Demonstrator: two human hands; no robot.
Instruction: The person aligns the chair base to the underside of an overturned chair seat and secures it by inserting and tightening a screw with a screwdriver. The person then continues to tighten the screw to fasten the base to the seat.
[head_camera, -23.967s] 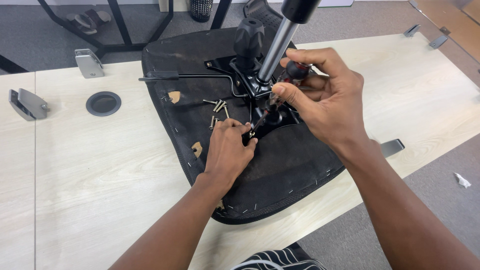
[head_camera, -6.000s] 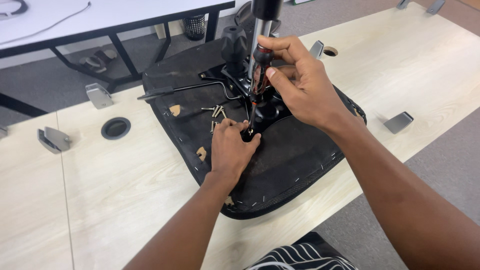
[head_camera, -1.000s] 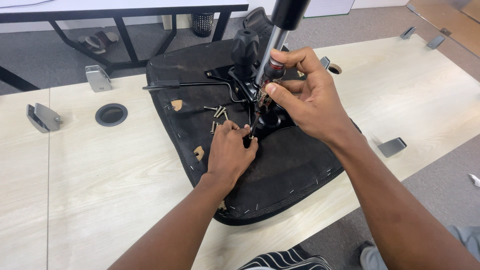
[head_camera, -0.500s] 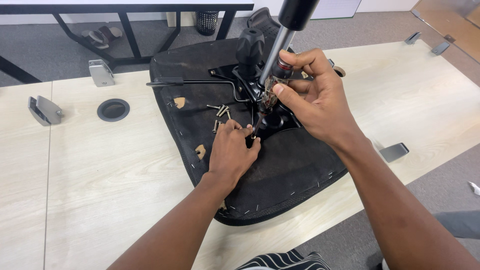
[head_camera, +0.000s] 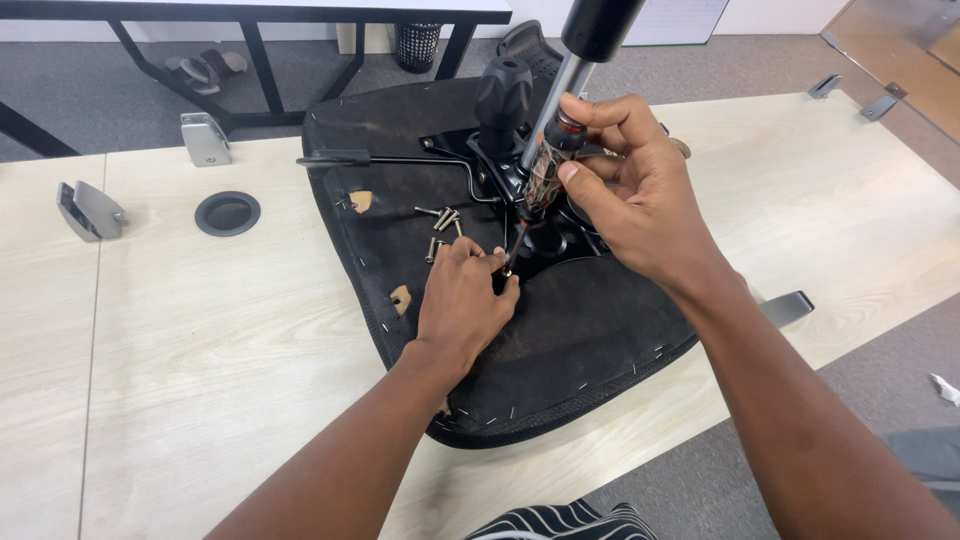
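Office, pale desks (head_camera: 200, 330) (cable grommet (head_camera: 227, 213)), grey carpet (head_camera: 110, 100)

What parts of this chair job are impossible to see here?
Head view only:
- Screwdriver tip and the screw under it: covered by the left hand fingers.
- Metal bracket holes: behind the right hand.
- Gas cylinder top: cut by the upper edge.
- Loose screws: too small to count surely.

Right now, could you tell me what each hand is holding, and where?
The right hand grips a screwdriver by its handle; the left hand pinches near its tip.
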